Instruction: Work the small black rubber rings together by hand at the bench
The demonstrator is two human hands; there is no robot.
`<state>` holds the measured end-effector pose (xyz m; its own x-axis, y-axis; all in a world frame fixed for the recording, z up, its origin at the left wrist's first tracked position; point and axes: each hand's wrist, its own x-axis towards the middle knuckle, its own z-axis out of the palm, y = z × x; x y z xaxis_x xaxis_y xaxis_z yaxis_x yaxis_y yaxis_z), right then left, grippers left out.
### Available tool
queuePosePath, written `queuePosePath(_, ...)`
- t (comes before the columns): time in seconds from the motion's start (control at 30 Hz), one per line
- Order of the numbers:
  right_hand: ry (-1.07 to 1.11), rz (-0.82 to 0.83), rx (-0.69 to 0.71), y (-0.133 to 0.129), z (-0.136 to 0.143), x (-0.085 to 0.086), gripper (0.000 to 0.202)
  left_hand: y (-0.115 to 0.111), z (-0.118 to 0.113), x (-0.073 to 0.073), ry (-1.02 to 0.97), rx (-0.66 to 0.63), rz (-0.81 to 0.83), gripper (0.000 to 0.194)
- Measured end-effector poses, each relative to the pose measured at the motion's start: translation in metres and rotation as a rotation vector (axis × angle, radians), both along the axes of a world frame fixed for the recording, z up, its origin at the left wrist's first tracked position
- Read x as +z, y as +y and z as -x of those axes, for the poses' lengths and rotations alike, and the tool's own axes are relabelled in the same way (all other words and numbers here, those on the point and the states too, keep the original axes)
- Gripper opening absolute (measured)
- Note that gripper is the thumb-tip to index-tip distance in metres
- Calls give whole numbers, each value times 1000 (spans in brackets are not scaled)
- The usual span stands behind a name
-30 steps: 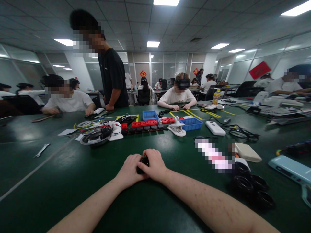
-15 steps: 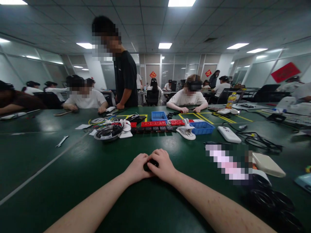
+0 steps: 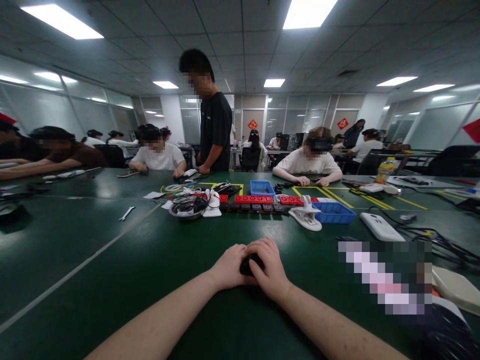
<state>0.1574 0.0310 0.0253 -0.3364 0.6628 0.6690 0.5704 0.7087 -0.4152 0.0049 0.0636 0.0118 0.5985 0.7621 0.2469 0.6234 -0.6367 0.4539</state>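
Observation:
A small black object (image 3: 251,265) rests at the table's near middle, cupped between both my hands. Its kind is hard to tell, since fingers cover most of it. My left hand (image 3: 232,267) wraps its left side, fingertips tucked beneath the other hand. From the right, my right hand (image 3: 270,265) curls over the top, with the thumb along the near side. Both hands are closed around it and lie close to the green table top (image 3: 180,310).
Beyond my hands stand red power strips (image 3: 253,199), a white clamp (image 3: 308,215), blue trays (image 3: 335,212) and a round metal dish (image 3: 188,210) with cables. A wrench (image 3: 127,213) lies left. A white device (image 3: 380,226) and cables lie right. People sit opposite; one stands.
The view has swung left and tilted up a little, so everything appears farther right and lower. My hands keep their grip on the black object with little visible difference.

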Motion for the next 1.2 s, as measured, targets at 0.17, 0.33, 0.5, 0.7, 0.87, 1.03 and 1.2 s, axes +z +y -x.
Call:
queuePosePath(0.17, 22, 62, -146, 7, -4, -13, 33, -7, -3, 4, -11, 65, -46, 54)
queuePosePath(0.33, 43, 98, -202, 11, -5, -24, 38, -11, -10, 3, 46, 165, -92, 44)
queuePosePath(0.5, -15, 179, -248, 15, -5, -21, 28, -8, -12, 1, 44, 169, -63, 35)
queuePosePath(0.7, -119, 221, -221, 12, -5, -8, 18, -5, -13, -2, 17, 161, -16, 40)
queuePosePath(0.87, -270, 173, -185, 2, -9, 6, 24, -3, -9, -4, -8, 100, -3, 32)
queuePosePath(1.03, -268, 181, 33, -2, -12, 14, 32, 0, -3, -4, -10, 6, 27, 35)
queuePosePath(1.2, -187, 142, 181, -4, -9, 7, 28, 2, -1, -5, 7, -65, 7, 33)
